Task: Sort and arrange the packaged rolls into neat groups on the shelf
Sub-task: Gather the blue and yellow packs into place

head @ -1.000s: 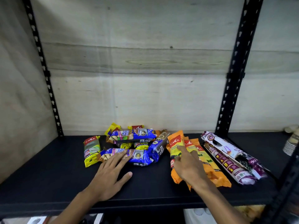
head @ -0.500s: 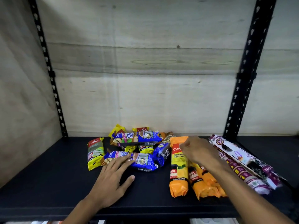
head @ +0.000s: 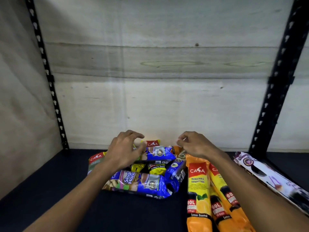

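Observation:
A mixed pile of packaged rolls lies at the back middle of the black shelf (head: 50, 190). It holds a blue pack in front (head: 142, 183), a second blue pack (head: 158, 153) behind it, yellow packs (head: 157, 169) between them and a red-topped pack (head: 152, 143) at the rear. A green pack (head: 94, 162) lies at the pile's left edge. My left hand (head: 125, 149) hovers over the rear of the pile, fingers spread and bent, thumb near the rear blue pack. My right hand (head: 195, 144) hangs loosely curled, holding nothing, above the far ends of the orange rolls (head: 198, 190).
Long white-and-purple rolls (head: 267, 174) lie slantwise at the right. Black slotted uprights stand at the back left (head: 48, 77) and back right (head: 277, 77). A pale board wall (head: 158, 106) closes the back and left side. Bare shelf shows at the front left.
My left hand has lifted off the shelf and gone up over the back of the pile. My right hand left the orange rolls and rose toward the pile's rear. The view moved closer.

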The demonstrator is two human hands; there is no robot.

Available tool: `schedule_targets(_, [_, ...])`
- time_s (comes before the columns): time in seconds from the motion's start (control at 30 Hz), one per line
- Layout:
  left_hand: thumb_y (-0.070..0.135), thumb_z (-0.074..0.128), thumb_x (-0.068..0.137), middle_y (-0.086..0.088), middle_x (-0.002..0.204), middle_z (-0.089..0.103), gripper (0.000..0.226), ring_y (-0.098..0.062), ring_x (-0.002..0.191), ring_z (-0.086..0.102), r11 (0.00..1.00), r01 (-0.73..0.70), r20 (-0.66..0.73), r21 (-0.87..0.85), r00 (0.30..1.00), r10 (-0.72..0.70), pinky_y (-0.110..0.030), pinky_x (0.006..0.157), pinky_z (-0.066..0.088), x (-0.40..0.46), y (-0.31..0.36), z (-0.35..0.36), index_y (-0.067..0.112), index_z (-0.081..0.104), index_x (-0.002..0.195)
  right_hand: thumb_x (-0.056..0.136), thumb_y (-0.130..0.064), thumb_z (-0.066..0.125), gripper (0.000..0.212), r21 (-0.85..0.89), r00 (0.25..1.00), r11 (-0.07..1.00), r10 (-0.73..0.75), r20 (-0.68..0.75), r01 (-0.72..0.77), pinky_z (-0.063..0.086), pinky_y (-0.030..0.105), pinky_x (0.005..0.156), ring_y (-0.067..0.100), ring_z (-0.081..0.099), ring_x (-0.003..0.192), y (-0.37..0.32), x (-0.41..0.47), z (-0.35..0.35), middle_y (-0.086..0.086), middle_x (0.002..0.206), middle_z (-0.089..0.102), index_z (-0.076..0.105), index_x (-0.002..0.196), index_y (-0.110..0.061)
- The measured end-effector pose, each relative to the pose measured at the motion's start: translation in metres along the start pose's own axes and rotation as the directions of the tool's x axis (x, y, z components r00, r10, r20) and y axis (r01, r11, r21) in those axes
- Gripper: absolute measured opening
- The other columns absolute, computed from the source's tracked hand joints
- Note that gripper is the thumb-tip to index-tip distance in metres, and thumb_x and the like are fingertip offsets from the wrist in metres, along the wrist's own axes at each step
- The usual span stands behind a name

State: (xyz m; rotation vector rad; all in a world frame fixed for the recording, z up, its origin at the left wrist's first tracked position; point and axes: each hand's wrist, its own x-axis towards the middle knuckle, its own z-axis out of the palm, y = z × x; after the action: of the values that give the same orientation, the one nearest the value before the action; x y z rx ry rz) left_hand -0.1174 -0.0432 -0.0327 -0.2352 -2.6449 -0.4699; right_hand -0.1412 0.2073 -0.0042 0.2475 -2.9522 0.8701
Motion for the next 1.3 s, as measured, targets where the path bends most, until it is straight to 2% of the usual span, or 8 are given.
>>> schedule_targets(0.13, [0.057,0.047,0.093,0.002,0.134,0.059,0.045,-0.019,0.119,0.055,0.999,0.039,0.135,-0.022,0.99,-0.036,-0.037,0.095,0.047,0.043,0.003,0.009,0.03,0.059,0.127,0.098,-0.045,0.055,0.038,-0.02,0.997,1.0,-0.016,0.07,0.017,0.049,0.038,0.096,0.021,0.059,0.116,0.001,0.028,0.011,0.004,0.133,0.061,0.061,0.126,-0.02])
schedule_targets(0.3, [0.061,0.049,0.09,-0.001,0.135,0.06,0.05,-0.021,0.117,0.058,0.988,0.142,0.385,0.062,0.91,-0.155,-0.037,0.097,0.049,0.079,-0.003,0.023,0.029,0.058,0.128,0.1,-0.043,0.05,0.041,0.011,0.979,0.999,-0.034,0.202,0.033,0.046,0.036,0.097,0.021,0.056,0.12,0.0,0.057,0.021,0.004,0.137,0.059,0.061,0.128,-0.015])
schedule_targets(0.43, [0.065,0.05,0.088,0.002,0.129,0.062,0.056,-0.018,0.111,0.061,0.99,0.13,0.568,-0.057,0.819,-0.075,-0.034,0.095,0.049,0.081,-0.005,0.013,0.028,0.057,0.13,0.097,-0.055,0.048,0.052,0.105,0.923,0.994,-0.047,0.381,0.007,0.051,0.037,0.094,0.02,0.065,0.109,-0.008,0.065,0.024,0.004,0.124,0.068,0.062,0.129,-0.016])
schedule_targets(0.57, [0.059,0.069,0.077,0.007,0.128,0.064,0.067,-0.011,0.109,0.063,0.975,0.132,0.699,-0.179,0.714,0.032,-0.029,0.093,0.051,0.065,-0.019,0.002,0.028,0.055,0.134,0.092,-0.057,0.058,0.045,0.15,0.856,0.989,-0.071,0.513,-0.008,0.056,0.044,0.096,0.025,0.071,0.102,-0.009,0.064,0.028,0.004,0.11,0.075,0.069,0.116,-0.02])
schedule_targets(0.7, [0.043,0.077,0.078,0.008,0.117,0.065,0.058,-0.006,0.097,0.063,0.966,0.112,0.662,-0.234,0.746,0.074,-0.024,0.086,0.053,0.058,-0.023,0.001,0.026,0.059,0.13,0.092,-0.047,0.064,0.032,0.188,0.865,0.982,-0.074,0.496,-0.023,0.057,0.041,0.093,0.024,0.073,0.1,-0.007,0.061,0.036,0.004,0.106,0.076,0.069,0.108,-0.02])
schedule_targets(0.9, [0.045,0.081,0.073,0.01,0.107,0.068,0.058,-0.009,0.097,0.066,0.966,0.058,0.535,-0.251,0.84,0.088,-0.028,0.085,0.057,0.052,-0.029,-0.01,0.022,0.066,0.125,0.089,-0.044,0.069,0.037,0.287,0.919,0.958,-0.104,0.381,-0.011,0.058,0.041,0.092,0.02,0.073,0.099,-0.018,0.062,0.039,0.005,0.109,0.074,0.069,0.114,-0.017])
schedule_targets(1.2, [0.046,0.084,0.067,0.014,0.097,0.07,0.053,0.002,0.082,0.065,0.978,0.138,0.391,-0.158,0.918,-0.066,-0.01,0.068,0.049,0.028,-0.115,-0.064,0.025,0.072,0.115,0.092,-0.044,0.065,0.038,0.262,0.935,0.938,-0.287,0.211,0.228,0.056,0.039,0.091,0.021,0.069,0.1,-0.117,0.08,0.096,0.005,0.114,0.072,0.073,0.114,-0.014])
schedule_targets(1.3, [0.059,0.081,0.058,0.011,0.102,0.072,0.071,-0.002,0.086,0.067,0.975,0.178,0.365,-0.13,0.923,-0.12,-0.016,0.074,0.053,0.024,-0.154,-0.073,0.023,0.072,0.118,0.093,-0.045,0.063,0.039,0.221,0.928,0.93,-0.332,0.167,0.294,0.053,0.034,0.085,0.02,0.066,0.104,-0.146,0.093,0.128,0.004,0.12,0.07,0.072,0.115,-0.014])
